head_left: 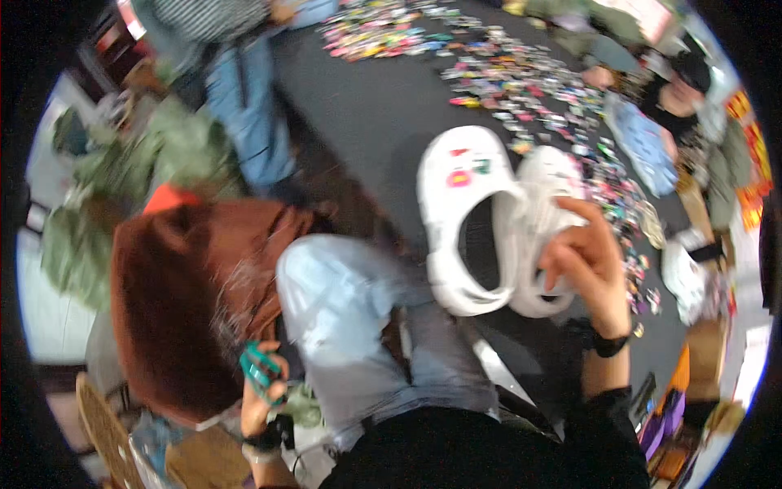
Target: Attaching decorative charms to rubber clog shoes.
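Two white clogs with holes and heel straps are side by side over the dark table. The left clog (pixel 444 244) has small red and green charms on its toe. My right hand (pixel 590 261) closes with bent fingers on the right clog (pixel 533 196); I cannot tell whether the clogs touch the table. Down at the left, beside my leg, my left hand (pixel 265 383) is wrapped around a teal object (pixel 259 367). Blur hides what kind of object it is.
Many small colourful charms (pixel 521 81) cover the far and right parts of the dark table (pixel 358 98). A brown cloth-covered bundle (pixel 179 301) stands at my left. People sit or stand at the far left and right. More white shoes (pixel 683 281) lie at the right edge.
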`<state>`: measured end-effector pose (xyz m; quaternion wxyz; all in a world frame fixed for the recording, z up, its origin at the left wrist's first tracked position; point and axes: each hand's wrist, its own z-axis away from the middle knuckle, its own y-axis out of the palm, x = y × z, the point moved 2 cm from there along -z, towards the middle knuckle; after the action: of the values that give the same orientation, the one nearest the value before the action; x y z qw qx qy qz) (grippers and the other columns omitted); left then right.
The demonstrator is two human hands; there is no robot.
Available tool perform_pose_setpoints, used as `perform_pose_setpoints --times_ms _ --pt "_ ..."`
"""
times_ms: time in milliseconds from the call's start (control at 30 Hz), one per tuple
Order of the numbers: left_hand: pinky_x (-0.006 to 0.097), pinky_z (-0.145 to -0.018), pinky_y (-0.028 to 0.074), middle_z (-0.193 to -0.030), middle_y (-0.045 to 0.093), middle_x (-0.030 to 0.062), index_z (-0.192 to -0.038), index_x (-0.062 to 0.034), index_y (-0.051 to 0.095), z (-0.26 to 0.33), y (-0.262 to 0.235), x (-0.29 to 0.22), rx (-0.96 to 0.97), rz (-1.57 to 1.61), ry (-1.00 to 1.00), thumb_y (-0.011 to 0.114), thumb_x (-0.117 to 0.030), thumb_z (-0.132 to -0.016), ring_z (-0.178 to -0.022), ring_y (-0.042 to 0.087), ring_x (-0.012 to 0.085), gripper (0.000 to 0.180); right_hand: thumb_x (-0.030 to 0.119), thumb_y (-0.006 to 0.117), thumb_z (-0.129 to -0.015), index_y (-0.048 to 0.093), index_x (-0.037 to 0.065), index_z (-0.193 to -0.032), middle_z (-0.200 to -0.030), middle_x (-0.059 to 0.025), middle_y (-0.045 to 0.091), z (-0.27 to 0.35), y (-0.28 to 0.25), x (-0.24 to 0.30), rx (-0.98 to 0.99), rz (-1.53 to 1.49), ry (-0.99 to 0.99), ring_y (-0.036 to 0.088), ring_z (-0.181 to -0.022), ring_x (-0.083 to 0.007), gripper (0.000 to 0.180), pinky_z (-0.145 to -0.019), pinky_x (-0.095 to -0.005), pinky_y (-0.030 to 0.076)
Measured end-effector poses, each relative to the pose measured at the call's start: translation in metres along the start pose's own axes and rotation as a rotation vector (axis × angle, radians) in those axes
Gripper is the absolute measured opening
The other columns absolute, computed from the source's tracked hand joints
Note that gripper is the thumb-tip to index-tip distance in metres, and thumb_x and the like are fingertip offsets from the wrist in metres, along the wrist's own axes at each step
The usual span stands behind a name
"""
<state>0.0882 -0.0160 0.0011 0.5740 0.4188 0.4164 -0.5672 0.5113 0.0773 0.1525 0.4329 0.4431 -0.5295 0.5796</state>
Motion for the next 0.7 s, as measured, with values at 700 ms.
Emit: perform_pose_setpoints --times_ms 700 --pt "0.021 -0.054 0.036 -0.068 0.046 0.0004 -0.094 -0.0009 0.048 -0.012 0.242 -0.076 0.849 0.192 -0.205 0.059 -0.013 -0.084 -0.059 0.044 0.0066 0.019 0.001 0.062 -0.079 0.054 0.005 -0.092 -0.075 -0.0052 0.06 0.03 -0.027 0.015 0.058 0.58 -0.429 0.056 -0.073 -0.0263 0.016 -0.067 -0.035 0.041"
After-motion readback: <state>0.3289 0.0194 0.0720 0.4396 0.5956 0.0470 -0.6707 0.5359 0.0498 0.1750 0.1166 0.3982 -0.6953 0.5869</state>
